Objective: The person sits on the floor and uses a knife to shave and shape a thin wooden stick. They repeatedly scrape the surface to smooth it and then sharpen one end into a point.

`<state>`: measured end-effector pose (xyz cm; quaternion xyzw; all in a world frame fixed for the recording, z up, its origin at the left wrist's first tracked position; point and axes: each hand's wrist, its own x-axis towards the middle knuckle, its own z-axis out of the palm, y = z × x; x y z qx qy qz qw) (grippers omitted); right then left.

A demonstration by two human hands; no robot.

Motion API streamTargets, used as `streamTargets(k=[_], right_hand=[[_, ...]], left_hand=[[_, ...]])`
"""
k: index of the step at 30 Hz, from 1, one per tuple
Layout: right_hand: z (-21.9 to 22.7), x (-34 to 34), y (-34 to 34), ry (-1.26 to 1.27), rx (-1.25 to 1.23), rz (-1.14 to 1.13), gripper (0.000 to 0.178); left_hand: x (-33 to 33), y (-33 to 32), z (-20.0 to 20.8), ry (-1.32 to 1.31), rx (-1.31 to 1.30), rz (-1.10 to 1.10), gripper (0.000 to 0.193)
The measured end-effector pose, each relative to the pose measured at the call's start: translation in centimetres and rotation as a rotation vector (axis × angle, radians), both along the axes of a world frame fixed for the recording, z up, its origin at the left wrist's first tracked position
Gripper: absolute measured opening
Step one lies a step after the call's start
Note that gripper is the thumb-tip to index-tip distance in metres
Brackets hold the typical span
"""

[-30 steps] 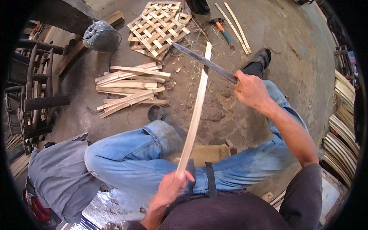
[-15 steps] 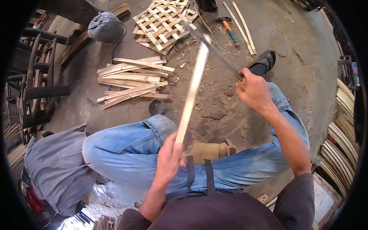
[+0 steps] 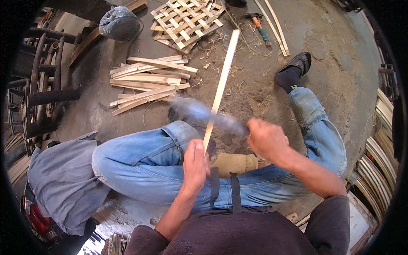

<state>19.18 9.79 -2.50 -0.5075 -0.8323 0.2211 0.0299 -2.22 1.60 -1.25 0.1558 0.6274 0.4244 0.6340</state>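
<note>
Above my lap, my left hand (image 3: 196, 165) is closed round the lower end of a long pale bamboo strip (image 3: 224, 72). The strip slants up and to the right, its far end over the floor. My right hand (image 3: 267, 139) grips the handle of a long knife (image 3: 231, 123), whose blade is smeared by motion. That blade lies across the strip's lower part, a little beyond my left fingers; whether it cuts in cannot be seen. A yellowish padded roll (image 3: 236, 163) with dark straps rests on my thigh beneath.
Ahead on the floor lie a heap of split bamboo pieces (image 3: 148, 80), woven lattice panels (image 3: 187, 21), a hammer (image 3: 260, 30) and two long strips (image 3: 276, 27). A plastic-wrapped bundle (image 3: 120, 24) and dark wooden frames (image 3: 53, 80) stand left. Bent strips (image 3: 376, 170) are stacked right.
The knife has swept down from the strip's far end toward my left hand. My right hand has come lower and slightly left; my left hand has shifted a little up and right.
</note>
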Motion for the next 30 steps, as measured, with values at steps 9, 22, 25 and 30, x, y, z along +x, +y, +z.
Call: streamTargets(k=[9, 22, 25, 30], right_hand=[[-0.5, 4.4, 9.6, 0.439, -0.257, -0.522, 0.021], [3.6, -5.8, 4.2, 0.892, -0.352, -0.428, 0.042], [6.3, -2.6, 3.9, 0.401, -0.06, 0.009, 0.032], [4.5, 2.7, 8.4, 0.007, 0.36, 0.069, 0.013]], left_hand=[[-0.4, -5.2, 4.1, 0.258, -0.003, -0.326, 0.026], [0.8, 3.2, 3.5, -0.257, 0.052, -0.215, 0.029], [0.6, 4.4, 6.2, -0.224, 0.002, -0.161, 0.029], [-0.5, 1.5, 5.1, -0.263, 0.016, -0.279, 0.043]])
